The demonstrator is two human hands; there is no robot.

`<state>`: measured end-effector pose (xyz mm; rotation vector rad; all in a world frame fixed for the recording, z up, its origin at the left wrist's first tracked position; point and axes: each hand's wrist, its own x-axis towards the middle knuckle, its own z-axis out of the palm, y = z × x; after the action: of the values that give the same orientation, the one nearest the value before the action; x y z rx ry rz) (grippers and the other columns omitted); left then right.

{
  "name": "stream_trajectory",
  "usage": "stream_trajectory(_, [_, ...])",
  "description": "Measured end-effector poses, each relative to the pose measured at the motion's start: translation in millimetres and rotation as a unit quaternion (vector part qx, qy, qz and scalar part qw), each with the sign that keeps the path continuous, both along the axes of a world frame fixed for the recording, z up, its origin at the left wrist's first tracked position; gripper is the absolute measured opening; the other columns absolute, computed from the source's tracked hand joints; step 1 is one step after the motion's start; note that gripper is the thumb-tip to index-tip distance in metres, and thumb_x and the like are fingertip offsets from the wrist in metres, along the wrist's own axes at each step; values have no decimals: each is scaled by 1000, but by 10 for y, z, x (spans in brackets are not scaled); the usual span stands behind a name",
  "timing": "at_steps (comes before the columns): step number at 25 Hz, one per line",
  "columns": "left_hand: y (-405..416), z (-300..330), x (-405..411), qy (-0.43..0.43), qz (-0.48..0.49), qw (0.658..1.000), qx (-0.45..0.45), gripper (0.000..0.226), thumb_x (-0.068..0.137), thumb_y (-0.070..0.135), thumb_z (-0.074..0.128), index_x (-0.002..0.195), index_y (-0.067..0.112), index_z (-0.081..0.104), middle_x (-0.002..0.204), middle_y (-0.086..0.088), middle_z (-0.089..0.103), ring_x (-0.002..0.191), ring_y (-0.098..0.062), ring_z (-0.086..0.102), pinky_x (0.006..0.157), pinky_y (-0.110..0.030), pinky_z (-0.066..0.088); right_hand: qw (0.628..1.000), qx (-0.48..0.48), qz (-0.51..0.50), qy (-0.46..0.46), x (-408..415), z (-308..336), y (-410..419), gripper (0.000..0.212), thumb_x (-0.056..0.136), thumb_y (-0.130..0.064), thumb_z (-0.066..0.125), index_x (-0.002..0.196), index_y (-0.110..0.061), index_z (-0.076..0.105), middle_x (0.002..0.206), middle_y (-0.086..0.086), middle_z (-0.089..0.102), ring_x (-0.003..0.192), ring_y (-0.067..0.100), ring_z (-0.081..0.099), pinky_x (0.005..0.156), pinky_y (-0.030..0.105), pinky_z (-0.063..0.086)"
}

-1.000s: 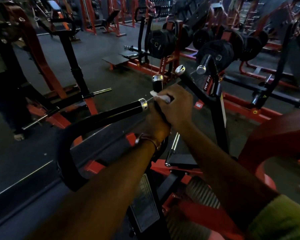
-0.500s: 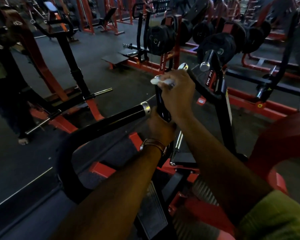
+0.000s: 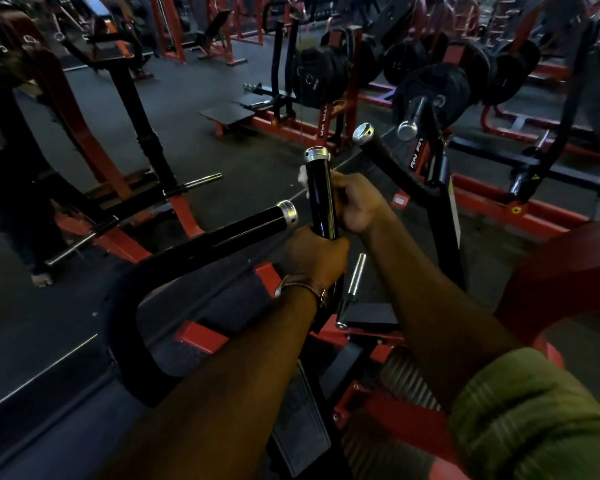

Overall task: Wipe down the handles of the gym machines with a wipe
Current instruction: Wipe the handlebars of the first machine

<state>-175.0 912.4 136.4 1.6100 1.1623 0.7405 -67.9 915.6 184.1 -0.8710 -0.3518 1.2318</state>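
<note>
An upright black handle (image 3: 320, 195) with a silver end cap stands at the centre of the machine. My left hand (image 3: 314, 254) grips its base. My right hand (image 3: 357, 204) wraps round its middle from the right, pressing a white wipe (image 3: 302, 180) against the far side; only a corner of the wipe shows left of the handle. A second black handle (image 3: 243, 228) with a silver cap lies sideways to the left. A third handle (image 3: 383, 155) slants up to the right.
The machine has a red frame (image 3: 201, 336) and a red pad (image 3: 565, 271) at the right. Weight plates (image 3: 433, 91) hang on pegs behind. Another machine with a chrome bar (image 3: 201, 181) stands left, and a person's foot (image 3: 40, 278) is at the far left.
My right hand with the wipe slid up to the top of the upright handle, then came back down to its middle, uncovering the silver cap. My left hand kept its grip at the base.
</note>
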Motion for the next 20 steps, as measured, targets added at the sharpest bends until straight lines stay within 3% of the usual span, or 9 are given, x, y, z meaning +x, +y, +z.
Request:
stream_trajectory(2, [-10,6,-3,9,7,1000,11,20,70,26,75,56,19,62,53,3,64,55,-15,67,60,-36,60,994,19,37,101,-82,-15,91,26,93,3,42,108,5,64,93,15,72,77,19,73,69,25,60])
stream_trajectory(4, [-12,-10,-5,3,13,1000,2,21,68,31,80,59,22,64,58,5,66,59,-15,69,61,-34,59,995,17,37,87,-174,-141,12,23,94,3,39,99,4,62,80,10,72,72,15,72,67,22,59])
stream_trajectory(6, [-2,-19,0,-5,15,1000,-11,17,61,32,80,60,22,66,57,3,68,58,-17,70,61,-38,61,999,17,23,17,-185,-234,-66,25,101,3,33,98,3,58,72,5,72,65,11,71,61,20,57])
stream_trajectory(11, [17,24,-5,28,13,999,25,20,68,22,74,55,18,60,53,4,62,55,-14,65,59,-34,58,995,52,-4,83,-131,24,227,27,101,-2,38,119,7,57,95,16,67,68,19,74,53,22,56])
stream_trajectory(14, [28,-7,-1,19,4,1000,9,15,68,23,74,58,18,64,54,3,65,55,-15,67,60,-36,61,996,49,-56,49,-134,-70,166,29,101,-2,43,120,12,59,103,21,72,84,23,75,71,28,61])
stream_trajectory(16, [24,-5,-7,1,-5,1000,0,12,66,28,72,60,20,67,54,2,67,54,-17,69,59,-39,61,990,54,-121,-55,-98,-210,85,23,96,1,52,111,10,66,105,24,73,98,30,73,90,40,59])
stream_trajectory(17, [26,-2,-11,-4,-10,1000,1,15,66,31,70,59,19,66,55,1,67,55,-18,69,59,-39,61,967,24,-192,-164,-105,-235,56,19,92,3,57,107,6,69,102,20,74,97,28,73,91,44,58])
stream_trajectory(18, [25,13,-22,0,-15,1000,4,20,67,34,68,57,17,64,58,1,68,59,-19,69,61,-37,60,921,-13,-270,-282,-130,-239,24,17,89,3,62,102,0,72,96,12,76,92,22,74,88,44,60])
stream_trajectory(20, [36,28,-41,10,-19,1000,10,23,72,34,67,59,15,61,68,1,70,68,-20,69,64,-32,56,803,-38,-381,-458,-252,-193,-61,11,86,-2,69,92,-10,74,89,0,74,85,7,71,82,29,60])
